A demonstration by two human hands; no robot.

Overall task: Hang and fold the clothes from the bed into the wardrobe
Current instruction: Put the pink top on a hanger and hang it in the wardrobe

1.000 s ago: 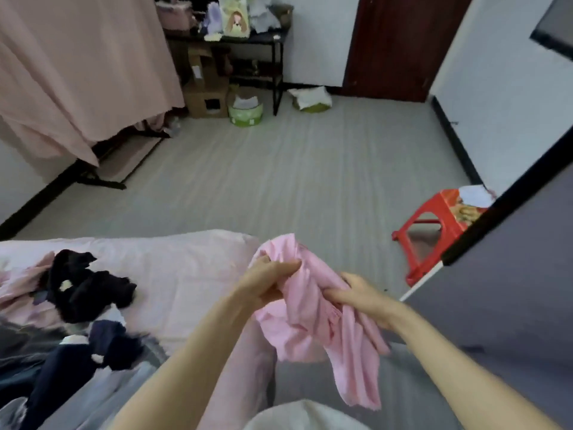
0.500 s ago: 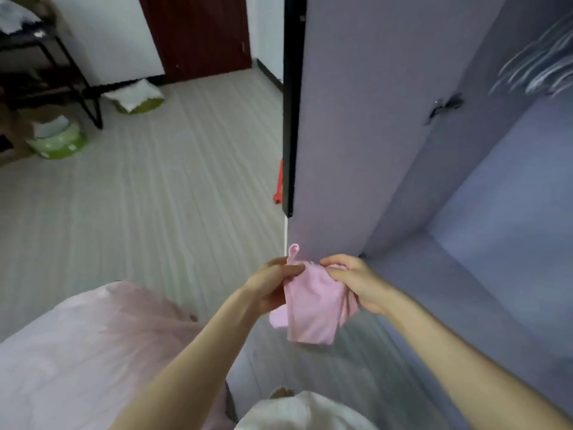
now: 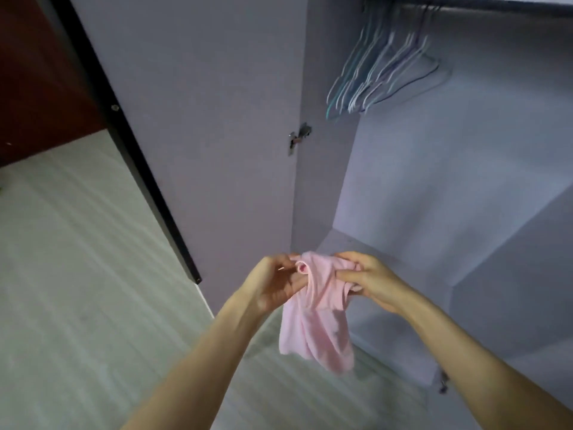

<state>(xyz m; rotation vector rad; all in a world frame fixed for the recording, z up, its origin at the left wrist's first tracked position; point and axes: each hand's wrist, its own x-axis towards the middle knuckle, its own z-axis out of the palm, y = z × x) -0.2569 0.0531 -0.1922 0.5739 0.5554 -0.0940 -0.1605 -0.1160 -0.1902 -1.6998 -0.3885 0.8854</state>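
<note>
Gripping pink garment (image 3: 316,321), both hands, open wardrobe (image 3: 434,187)

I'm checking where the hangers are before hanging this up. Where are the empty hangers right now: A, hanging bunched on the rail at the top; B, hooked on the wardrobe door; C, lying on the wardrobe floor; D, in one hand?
A: the hangers hang bunched from the wardrobe rail, all of them empty.

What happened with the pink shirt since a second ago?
The person turned from the bed to the open wardrobe, carrying the pink garment along. Empty hangers on the rail came into view; the bed dropped out of sight. Unchanged: the left hand and the right hand both keep their grip on its top edge, and it hangs below them.
</note>
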